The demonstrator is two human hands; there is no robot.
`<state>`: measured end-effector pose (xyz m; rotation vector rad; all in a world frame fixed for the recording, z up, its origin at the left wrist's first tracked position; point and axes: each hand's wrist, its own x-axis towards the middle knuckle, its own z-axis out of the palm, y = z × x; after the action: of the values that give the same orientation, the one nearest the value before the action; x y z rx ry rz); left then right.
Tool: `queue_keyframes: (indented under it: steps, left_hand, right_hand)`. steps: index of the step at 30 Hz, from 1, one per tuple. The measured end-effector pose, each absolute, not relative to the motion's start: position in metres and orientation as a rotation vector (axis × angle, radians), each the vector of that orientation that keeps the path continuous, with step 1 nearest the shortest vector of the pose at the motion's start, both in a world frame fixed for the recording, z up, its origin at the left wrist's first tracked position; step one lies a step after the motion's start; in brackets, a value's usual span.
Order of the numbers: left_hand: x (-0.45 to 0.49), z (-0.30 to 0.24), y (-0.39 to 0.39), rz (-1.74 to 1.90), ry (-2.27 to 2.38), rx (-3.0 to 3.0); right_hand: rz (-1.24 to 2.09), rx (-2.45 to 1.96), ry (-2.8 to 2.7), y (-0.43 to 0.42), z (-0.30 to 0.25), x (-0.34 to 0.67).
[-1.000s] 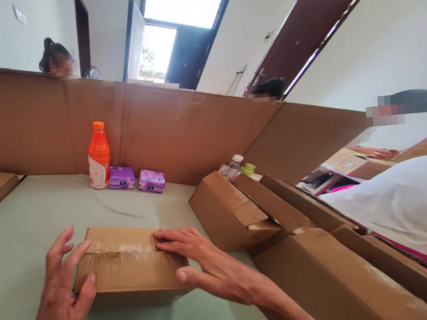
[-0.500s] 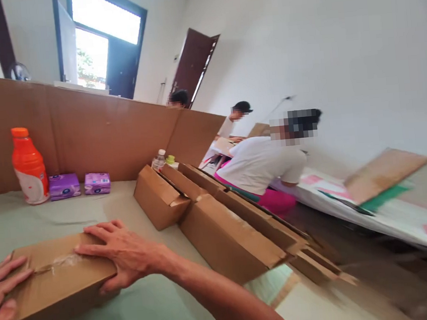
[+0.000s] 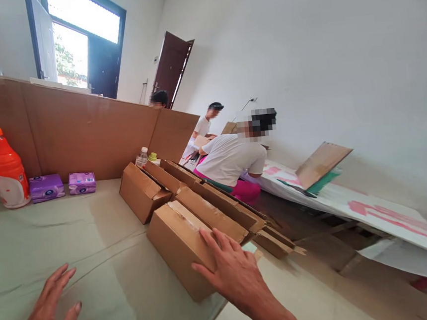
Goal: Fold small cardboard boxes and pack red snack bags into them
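Observation:
A taped cardboard box (image 3: 180, 247) stands at the table's right side, against a row of other boxes. My right hand (image 3: 234, 268) grips its near end from above, the thumb apart from the fingers that reach over the top. To the left, my left hand (image 3: 49, 314) hovers over the green-covered table (image 3: 108, 288), its fingers spread and nothing in it. Just beyond the taped box sits another cardboard box (image 3: 143, 193) with its flap a little raised.
An orange bottle (image 3: 7, 170) and two purple tissue packs, a left pack (image 3: 47, 188) and a right pack (image 3: 82, 183), stand before a cardboard partition (image 3: 95, 135). More cardboard boxes (image 3: 218, 214) line the right edge. A person in a white shirt (image 3: 228, 161) works at another table (image 3: 378, 210).
The taped box has gone from the left, between both hands, to the row of boxes at right, with my right hand on it. My left hand has let go. The view has turned right.

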<state>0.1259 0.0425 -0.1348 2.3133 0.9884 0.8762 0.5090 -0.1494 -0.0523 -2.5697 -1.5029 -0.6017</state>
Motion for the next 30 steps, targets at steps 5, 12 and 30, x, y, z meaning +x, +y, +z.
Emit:
queue_keyframes:
  steps: [5,12,30]
  left_hand:
    - [0.126,-0.180,0.040,1.029,1.036,2.392]
    - [0.120,-0.169,0.020,0.890,1.115,2.519]
    - [0.079,-0.152,-0.039,0.514,1.339,2.889]
  right_hand:
    - [-0.899,-2.367,-1.468,-0.119,-0.054,0.514]
    - [-0.897,-1.785,-1.651,-0.153,-0.056,0.455]
    - [-0.258,-1.738,-2.070,-0.178,-0.186,0.382]
